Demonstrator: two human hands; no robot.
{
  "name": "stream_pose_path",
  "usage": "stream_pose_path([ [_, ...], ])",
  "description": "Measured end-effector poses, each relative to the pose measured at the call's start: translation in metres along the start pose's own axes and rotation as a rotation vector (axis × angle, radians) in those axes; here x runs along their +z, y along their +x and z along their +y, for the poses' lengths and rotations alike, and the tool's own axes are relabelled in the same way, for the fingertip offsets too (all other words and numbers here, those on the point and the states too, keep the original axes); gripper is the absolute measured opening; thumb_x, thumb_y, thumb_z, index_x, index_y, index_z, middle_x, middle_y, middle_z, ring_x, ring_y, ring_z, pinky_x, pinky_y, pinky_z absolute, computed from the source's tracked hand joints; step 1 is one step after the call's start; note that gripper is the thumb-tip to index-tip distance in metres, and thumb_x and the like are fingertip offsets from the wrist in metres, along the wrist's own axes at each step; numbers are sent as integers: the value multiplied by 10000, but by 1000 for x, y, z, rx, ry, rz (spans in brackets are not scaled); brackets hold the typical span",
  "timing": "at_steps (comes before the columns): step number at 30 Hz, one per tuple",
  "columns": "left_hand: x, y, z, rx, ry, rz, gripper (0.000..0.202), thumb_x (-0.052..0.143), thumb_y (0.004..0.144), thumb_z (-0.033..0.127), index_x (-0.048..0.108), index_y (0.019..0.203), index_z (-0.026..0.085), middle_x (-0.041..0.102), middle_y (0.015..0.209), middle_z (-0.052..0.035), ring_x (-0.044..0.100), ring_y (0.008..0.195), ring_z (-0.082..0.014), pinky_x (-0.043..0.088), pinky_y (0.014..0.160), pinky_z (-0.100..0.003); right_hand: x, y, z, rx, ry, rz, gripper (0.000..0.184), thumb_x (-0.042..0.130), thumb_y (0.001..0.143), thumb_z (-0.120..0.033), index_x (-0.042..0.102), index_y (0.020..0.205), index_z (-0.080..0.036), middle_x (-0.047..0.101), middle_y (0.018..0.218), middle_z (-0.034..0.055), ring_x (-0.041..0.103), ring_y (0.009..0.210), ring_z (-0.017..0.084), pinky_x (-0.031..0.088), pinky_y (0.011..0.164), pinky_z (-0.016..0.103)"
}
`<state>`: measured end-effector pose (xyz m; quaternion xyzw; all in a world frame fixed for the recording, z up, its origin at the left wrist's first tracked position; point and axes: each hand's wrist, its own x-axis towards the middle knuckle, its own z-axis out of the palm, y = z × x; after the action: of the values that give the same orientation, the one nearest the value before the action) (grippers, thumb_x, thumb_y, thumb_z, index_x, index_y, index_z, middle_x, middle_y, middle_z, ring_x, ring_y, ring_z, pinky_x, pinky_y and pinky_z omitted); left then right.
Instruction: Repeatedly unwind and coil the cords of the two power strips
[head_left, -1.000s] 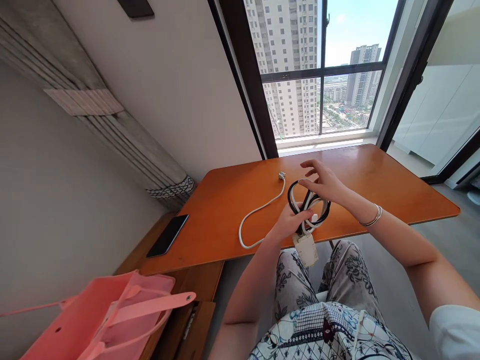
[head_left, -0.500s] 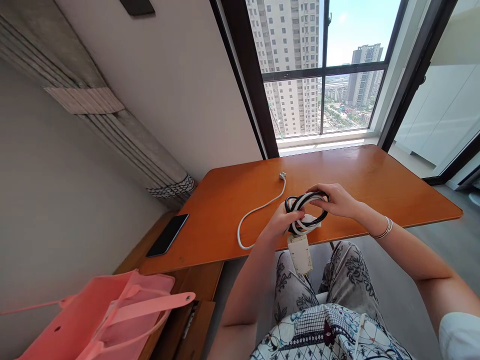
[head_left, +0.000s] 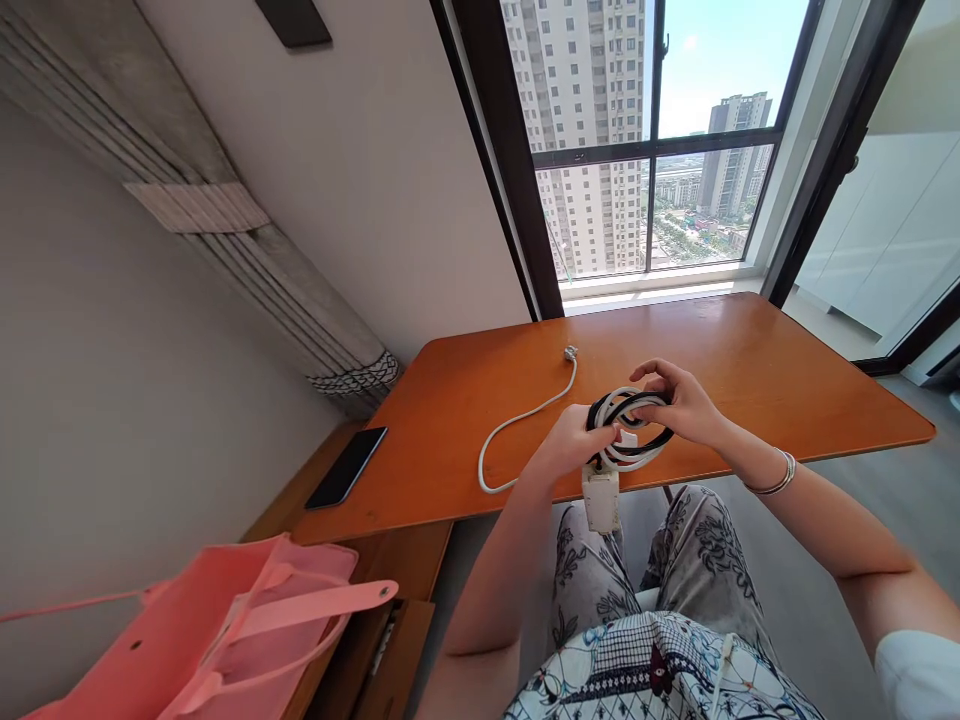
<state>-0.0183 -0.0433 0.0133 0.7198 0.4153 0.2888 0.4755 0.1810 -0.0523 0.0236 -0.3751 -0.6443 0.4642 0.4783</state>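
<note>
Above the near edge of an orange table (head_left: 750, 370), both hands hold a coil of black and white cable (head_left: 630, 432). My left hand (head_left: 574, 440) pinches the coil's left side, thumb on top. My right hand (head_left: 679, 400) grips the coil's upper right with curled fingers. A white power adapter (head_left: 601, 497) hangs below the coil. The cable's loose white tail (head_left: 517, 425) loops across the table to a plug (head_left: 571, 353) near the window.
A black phone (head_left: 346, 467) lies at the table's left corner. A pink tote bag (head_left: 217, 630) stands at the lower left beside a wooden cabinet (head_left: 390, 600). A large window (head_left: 645, 140) sits behind the table, a grey wall on the left.
My right hand, open and spread above the coil a second ago, has come down and closed on it. The coil has flattened and the adapter swung slightly left.
</note>
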Motion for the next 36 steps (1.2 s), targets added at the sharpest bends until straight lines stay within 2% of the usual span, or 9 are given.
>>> stream_pose_path([
  [5, 0, 3, 0, 70, -199, 120, 365, 756, 675, 372, 628, 942, 159, 680, 738, -1, 603, 646, -141, 450, 604, -231, 6, -3, -1, 117, 258, 52, 440, 855, 599, -386, 603, 907, -198, 673, 715, -22, 591, 527, 112, 507, 506, 242],
  [8, 1, 2, 0, 166, -255, 83, 407, 761, 724, 424, 649, 1014, 161, 706, 829, -29, 644, 735, -155, 486, 672, -240, 4, -5, 1, 144, 334, 16, 474, 872, 607, -442, 648, 944, -195, 688, 785, -1, 593, 546, 105, 521, 510, 237],
  [11, 6, 0, -3, 156, -298, 57, 444, 742, 741, 500, 685, 993, 138, 694, 763, -38, 639, 702, -165, 486, 629, -241, -2, -5, 4, 134, 348, -65, 527, 887, 607, -450, 664, 1009, -193, 699, 842, 14, 611, 595, 112, 538, 534, 236],
  [16, 19, -2, -10, 143, -420, 67, 603, 724, 769, 521, 637, 1252, 173, 728, 953, -69, 638, 639, -139, 497, 588, -244, -16, -4, 13, 86, 317, -144, 649, 884, 606, -513, 621, 1116, -209, 691, 832, 2, 618, 588, 120, 532, 519, 237],
  [21, 21, -4, -8, 139, -464, 57, 560, 739, 751, 551, 685, 1148, 159, 725, 943, -75, 623, 633, -134, 484, 557, -237, -16, -3, 25, -21, 118, -64, 565, 780, 724, -599, 569, 1088, -222, 654, 723, -16, 604, 570, 138, 513, 538, 264],
  [25, 25, -3, -6, 155, -486, 17, 515, 743, 728, 604, 712, 918, 127, 684, 748, -50, 602, 609, -133, 465, 555, -230, -8, 0, 39, -314, -130, 330, 442, 723, 768, -622, 533, 908, -248, 595, 785, -2, 570, 697, 156, 493, 625, 295],
  [28, 33, -4, -5, 158, -464, 87, 519, 715, 743, 635, 686, 887, 137, 668, 706, -36, 596, 604, -133, 460, 557, -227, -6, -1, 46, -526, -384, 576, 407, 660, 827, -616, 526, 742, -241, 518, 772, 18, 519, 726, 183, 467, 669, 338],
  [32, 42, -4, -4, 187, -346, 231, 509, 627, 813, 652, 656, 955, 164, 676, 706, -28, 625, 649, -157, 495, 630, -253, -5, -9, 41, -627, -601, 445, 490, 408, 960, -613, 630, 749, -230, 485, 764, 44, 501, 731, 208, 438, 693, 377],
  [36, 39, -3, -4, 245, -173, 331, 425, 571, 887, 575, 665, 1009, 180, 733, 914, -62, 673, 844, -193, 515, 786, -286, 3, -16, 26, -563, -707, 281, 392, 566, 905, -564, 628, 727, -219, 471, 763, 34, 485, 736, 199, 422, 677, 353],
])
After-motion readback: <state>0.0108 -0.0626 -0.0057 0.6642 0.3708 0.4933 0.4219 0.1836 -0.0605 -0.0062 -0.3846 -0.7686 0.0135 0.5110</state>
